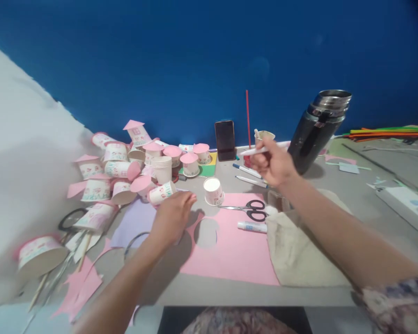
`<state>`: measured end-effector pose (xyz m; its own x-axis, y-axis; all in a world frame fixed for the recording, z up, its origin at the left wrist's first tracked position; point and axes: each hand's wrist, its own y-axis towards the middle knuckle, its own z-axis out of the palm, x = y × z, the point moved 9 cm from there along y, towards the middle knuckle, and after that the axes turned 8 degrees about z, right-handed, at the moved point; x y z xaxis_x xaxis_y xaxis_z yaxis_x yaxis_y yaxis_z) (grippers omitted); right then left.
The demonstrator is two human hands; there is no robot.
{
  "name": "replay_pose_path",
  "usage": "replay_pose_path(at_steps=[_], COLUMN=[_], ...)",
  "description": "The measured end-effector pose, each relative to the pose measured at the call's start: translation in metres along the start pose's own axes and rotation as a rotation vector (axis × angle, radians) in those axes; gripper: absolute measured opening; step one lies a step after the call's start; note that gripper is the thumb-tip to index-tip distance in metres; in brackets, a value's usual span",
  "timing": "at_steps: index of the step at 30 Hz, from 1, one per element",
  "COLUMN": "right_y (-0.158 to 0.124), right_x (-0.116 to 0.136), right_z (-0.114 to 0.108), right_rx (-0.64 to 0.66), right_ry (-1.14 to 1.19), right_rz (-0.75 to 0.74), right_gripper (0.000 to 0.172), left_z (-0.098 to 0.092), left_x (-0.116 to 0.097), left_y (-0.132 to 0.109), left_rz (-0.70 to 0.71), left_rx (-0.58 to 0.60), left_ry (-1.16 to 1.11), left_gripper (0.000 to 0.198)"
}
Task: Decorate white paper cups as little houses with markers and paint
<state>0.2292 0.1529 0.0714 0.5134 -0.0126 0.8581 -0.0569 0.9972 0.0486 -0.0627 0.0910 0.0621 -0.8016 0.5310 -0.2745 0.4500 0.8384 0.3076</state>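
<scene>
My right hand (272,163) is raised over the back of the table, its fingers closed round a slim white marker (254,150) held nearly level, with its tip pointing left. My left hand (174,214) hovers left of the middle, fingers pressed together; whatever they may hold is hidden. Just right of it, a small paper cup (213,191) with drawn decoration stands upside down. A pink sheet (230,264) with a round cut-out lies below the cup. Black-handled scissors (254,211) and a white glue tube (252,227) rest along its right side.
Several decorated cups with pink paper roofs (190,160) crowd the left, beside stacked plain cups (162,169). A phone (225,140) leans against the blue wall. Two markers (251,181) lie behind the scissors. A dark flask (316,130) and beige cloth (299,260) occupy the right.
</scene>
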Motion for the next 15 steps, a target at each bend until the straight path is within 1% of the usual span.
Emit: replay_pose_path(at_steps=[1,2,3,5,7,8,10,13,15], right_y=[0.000,-0.002,-0.004,-0.009,-0.009,-0.008,-0.005,-0.002,-0.002], right_x=[-0.013,-0.025,-0.035,-0.048,-0.054,-0.056,-0.057,-0.058,-0.059], right_z=[0.004,0.010,0.014,0.016,0.011,0.007,0.001,0.001,0.000], right_rx=[0.021,0.052,0.078,0.079,0.039,0.018,-0.003,0.008,-0.009], right_ry=[-0.021,-0.043,-0.071,-0.081,-0.055,-0.035,-0.004,0.020,0.021], right_rz=[0.056,0.094,0.114,0.136,0.160,0.175,0.203,0.218,0.202], right_gripper=[0.052,0.054,0.055,0.055,0.054,0.053,0.053,0.057,0.061], left_z=[0.012,0.020,0.025,0.029,0.033,0.037,0.050,0.060,0.058], left_x=[0.002,0.003,0.000,-0.012,-0.025,-0.031,-0.040,-0.038,-0.030], left_y=[0.004,0.007,0.010,0.012,0.007,0.005,0.005,0.021,0.037], left_rz=[-0.015,-0.023,-0.002,0.085,0.177,0.227,0.300,0.274,0.219], left_rx=[0.065,0.079,0.060,-0.042,-0.136,-0.147,-0.100,-0.037,-0.028], left_ry=[0.023,0.038,0.052,0.095,0.122,0.134,0.150,0.155,0.130], left_gripper=[0.033,0.028,0.024,0.042,0.049,0.053,0.069,0.091,0.092])
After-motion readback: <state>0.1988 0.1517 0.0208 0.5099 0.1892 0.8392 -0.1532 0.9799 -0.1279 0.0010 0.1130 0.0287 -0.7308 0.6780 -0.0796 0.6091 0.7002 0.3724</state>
